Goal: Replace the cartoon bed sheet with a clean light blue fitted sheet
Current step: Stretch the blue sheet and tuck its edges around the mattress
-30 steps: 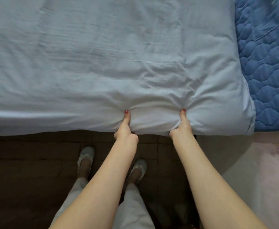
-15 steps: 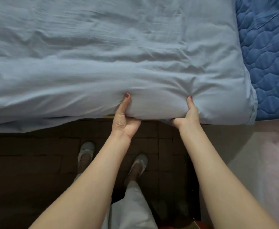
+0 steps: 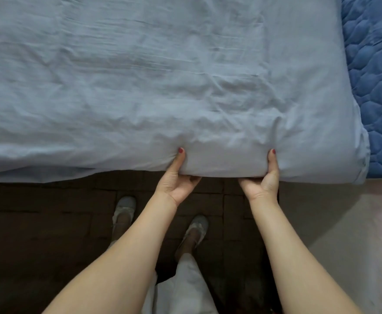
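Head view: tucking the light blue fitted sheet [image 3: 162,87] along the bed's near edge.
Both the left hand [image 3: 176,177] and the right hand [image 3: 262,181] grip the covered edge, thumbs on top, fingers curled beneath. Sheet already spread over the bed; next probably pulling its hem under, toward the corner by the blue quilted pad [image 3: 378,87].

Bed [image 3: 380,109] under light blue sheet [image 3: 162,87]

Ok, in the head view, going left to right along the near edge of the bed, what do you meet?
Light blue fitted sheet hanging over the edge → left hand gripping it → right hand gripping it → sheet's bunched corner → blue quilted pad.
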